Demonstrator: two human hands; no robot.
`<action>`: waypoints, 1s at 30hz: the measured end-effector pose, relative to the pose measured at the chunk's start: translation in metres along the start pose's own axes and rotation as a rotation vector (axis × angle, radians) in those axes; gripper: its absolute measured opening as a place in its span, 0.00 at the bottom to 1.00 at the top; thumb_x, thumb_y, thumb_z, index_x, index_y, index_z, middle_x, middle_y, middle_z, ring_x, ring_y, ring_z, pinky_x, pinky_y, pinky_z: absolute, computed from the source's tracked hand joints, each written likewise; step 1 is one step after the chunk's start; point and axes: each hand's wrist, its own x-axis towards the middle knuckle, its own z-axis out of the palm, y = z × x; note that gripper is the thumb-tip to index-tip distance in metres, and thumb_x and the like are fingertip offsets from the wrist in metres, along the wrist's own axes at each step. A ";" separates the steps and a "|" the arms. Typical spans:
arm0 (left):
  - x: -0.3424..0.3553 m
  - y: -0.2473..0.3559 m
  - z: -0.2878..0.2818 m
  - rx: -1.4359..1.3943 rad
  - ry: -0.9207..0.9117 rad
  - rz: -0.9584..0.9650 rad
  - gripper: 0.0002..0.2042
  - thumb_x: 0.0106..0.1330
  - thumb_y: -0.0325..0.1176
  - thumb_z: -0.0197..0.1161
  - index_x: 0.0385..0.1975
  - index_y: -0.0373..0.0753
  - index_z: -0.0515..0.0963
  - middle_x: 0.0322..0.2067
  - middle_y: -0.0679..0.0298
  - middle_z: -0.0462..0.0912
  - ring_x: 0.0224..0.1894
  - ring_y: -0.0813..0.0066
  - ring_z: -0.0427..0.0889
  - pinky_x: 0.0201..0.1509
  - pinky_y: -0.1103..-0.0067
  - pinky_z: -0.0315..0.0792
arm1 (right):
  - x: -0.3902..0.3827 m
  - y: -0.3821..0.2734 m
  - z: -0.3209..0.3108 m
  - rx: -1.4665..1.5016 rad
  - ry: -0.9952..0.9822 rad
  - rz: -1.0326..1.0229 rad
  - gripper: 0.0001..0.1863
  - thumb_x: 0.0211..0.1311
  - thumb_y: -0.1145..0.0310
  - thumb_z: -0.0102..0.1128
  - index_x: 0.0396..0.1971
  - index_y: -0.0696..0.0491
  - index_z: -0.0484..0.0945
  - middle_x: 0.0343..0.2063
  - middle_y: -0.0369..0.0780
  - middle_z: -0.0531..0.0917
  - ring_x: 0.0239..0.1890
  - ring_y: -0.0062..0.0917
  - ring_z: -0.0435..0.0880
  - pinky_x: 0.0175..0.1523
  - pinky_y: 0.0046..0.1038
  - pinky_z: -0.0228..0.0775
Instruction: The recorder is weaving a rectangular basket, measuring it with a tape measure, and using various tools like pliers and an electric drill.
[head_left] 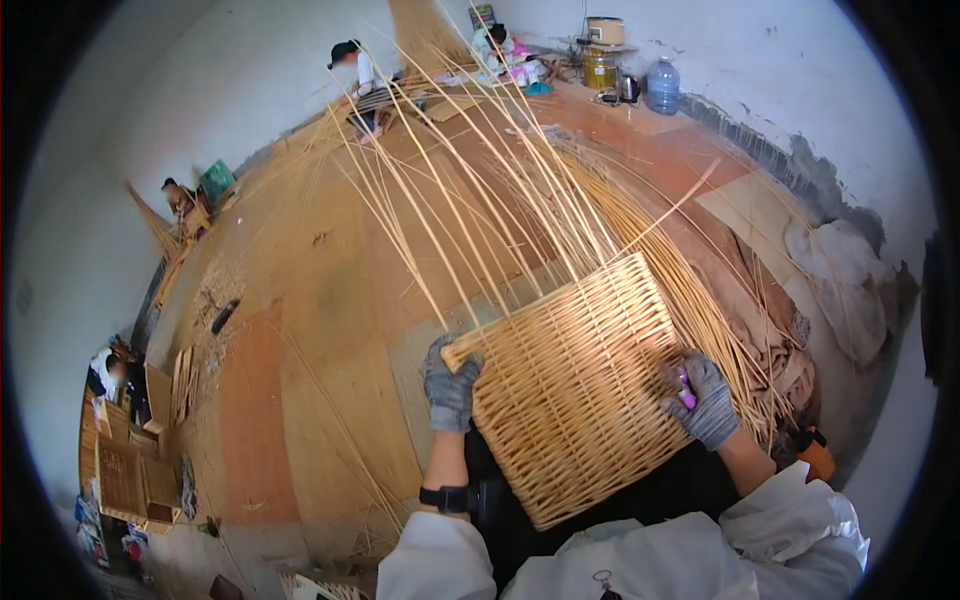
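A flat woven wicker panel [580, 385] lies tilted across my lap, with long bare rods [455, 190] fanning out from its far edge. My left hand [450, 385], in a grey knit glove, is closed around the panel's far left corner. By the panel's right edge, my gloved right hand [708, 402] is curled around a small purple object [686, 392]. Only its purple part shows clearly, so its kind stays uncertain. Whether those right fingers also touch the wicker is hard to make out.
A thick bundle of rods [690, 320] lies along my right. An orange-and-black tool [817, 455] sits beyond my right elbow. Several people work at the walls, one in a black cap [365, 85]. Woven baskets [125, 475] stand left; a blue water jug [662, 87] stands far back.
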 end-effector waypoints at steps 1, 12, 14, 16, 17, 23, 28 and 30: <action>-0.009 0.006 0.012 -0.086 0.103 -0.011 0.20 0.50 0.32 0.70 0.44 0.37 0.74 0.45 0.55 0.77 0.48 0.64 0.74 0.58 0.71 0.64 | 0.007 -0.015 -0.008 -0.016 -0.119 0.090 0.40 0.46 0.57 0.71 0.55 0.57 0.61 0.48 0.44 0.72 0.49 0.31 0.72 0.57 0.29 0.62; 0.052 0.114 0.061 1.093 -0.135 0.625 0.19 0.56 0.30 0.63 0.50 0.39 0.73 0.39 0.58 0.79 0.46 0.65 0.76 0.53 0.77 0.68 | 0.085 -0.107 0.049 -0.213 -0.350 0.018 0.43 0.38 0.48 0.69 0.52 0.59 0.66 0.39 0.49 0.76 0.43 0.41 0.75 0.49 0.36 0.67; 0.044 0.153 0.048 0.193 -0.194 0.091 0.12 0.62 0.26 0.54 0.46 0.37 0.74 0.43 0.60 0.78 0.45 0.69 0.76 0.50 0.76 0.70 | 0.095 -0.095 0.056 -0.276 -0.202 -0.073 0.42 0.42 0.49 0.67 0.55 0.59 0.65 0.37 0.47 0.76 0.43 0.37 0.75 0.49 0.35 0.66; 0.059 0.139 0.031 0.233 -0.178 0.202 0.14 0.61 0.29 0.57 0.48 0.38 0.74 0.41 0.62 0.78 0.45 0.72 0.76 0.50 0.80 0.70 | 0.111 -0.094 0.058 -0.252 -0.183 -0.035 0.42 0.43 0.49 0.66 0.55 0.59 0.65 0.37 0.47 0.76 0.43 0.37 0.75 0.49 0.35 0.66; 0.061 0.132 0.024 0.272 -0.140 0.312 0.17 0.60 0.32 0.60 0.49 0.40 0.73 0.38 0.63 0.78 0.45 0.76 0.76 0.50 0.83 0.69 | 0.118 -0.098 0.062 -0.224 -0.172 -0.019 0.41 0.44 0.49 0.66 0.55 0.60 0.65 0.37 0.47 0.76 0.43 0.37 0.75 0.49 0.34 0.67; 0.065 0.148 0.060 1.358 -0.474 0.331 0.13 0.62 0.29 0.58 0.47 0.39 0.76 0.39 0.64 0.80 0.42 0.74 0.77 0.49 0.82 0.70 | 0.129 -0.115 0.076 -0.206 -0.264 -0.047 0.40 0.46 0.49 0.65 0.55 0.61 0.66 0.37 0.47 0.77 0.42 0.36 0.76 0.49 0.33 0.68; 0.055 0.135 0.020 0.071 -0.092 0.059 0.11 0.62 0.29 0.59 0.44 0.37 0.78 0.35 0.68 0.79 0.37 0.80 0.74 0.44 0.83 0.69 | 0.135 -0.112 0.071 -0.332 -0.112 -0.038 0.37 0.49 0.49 0.62 0.53 0.61 0.67 0.33 0.47 0.77 0.39 0.37 0.77 0.47 0.33 0.70; 0.048 0.140 0.030 0.104 -0.076 0.159 0.09 0.62 0.32 0.59 0.39 0.36 0.80 0.32 0.68 0.79 0.38 0.81 0.74 0.45 0.85 0.68 | 0.145 -0.101 0.074 -0.201 -0.141 -0.031 0.32 0.53 0.50 0.59 0.51 0.59 0.69 0.34 0.47 0.78 0.38 0.38 0.78 0.45 0.35 0.71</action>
